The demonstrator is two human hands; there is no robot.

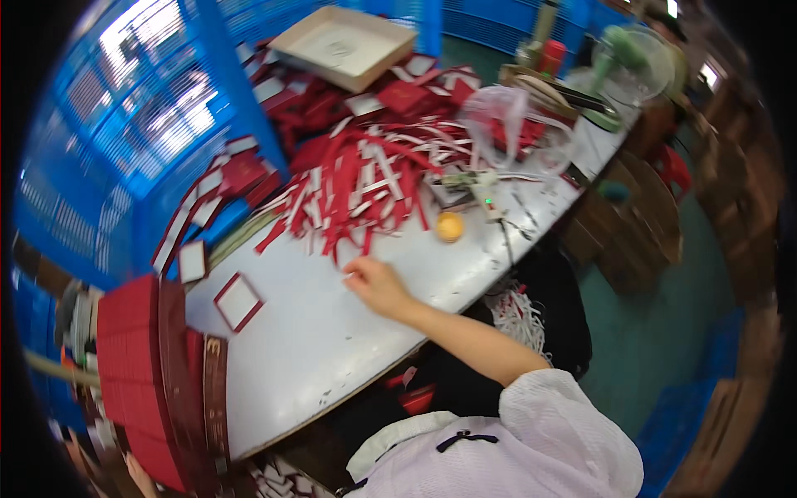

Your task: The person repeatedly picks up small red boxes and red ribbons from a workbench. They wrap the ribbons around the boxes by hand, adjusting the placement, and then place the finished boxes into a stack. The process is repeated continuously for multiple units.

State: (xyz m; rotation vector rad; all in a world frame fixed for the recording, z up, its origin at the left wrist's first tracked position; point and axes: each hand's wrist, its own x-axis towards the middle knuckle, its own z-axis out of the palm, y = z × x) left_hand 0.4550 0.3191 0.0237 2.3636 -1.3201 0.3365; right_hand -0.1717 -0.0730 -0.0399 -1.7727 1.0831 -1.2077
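My right hand (378,286) is over the middle of the white table, its fingers pinched together at the near edge of a heap of red and white strips (357,187). The end of a red strip (337,252) meets the fingertips. At the lower left, part of what seems to be my left hand (139,476) shows beside a tall stack of dark red boxes (129,365); its fingers are mostly cut off or hidden. A shallow red-edged box part with a white inside (238,302) lies on the table near the stack.
Behind the strips are piled red boxes (311,104) with a cream tray (344,46) on top. Blue plastic crates (158,108) stand left. A round yellow item (449,227), a clear plastic bag (498,124) and a green fan (623,54) are to the right.
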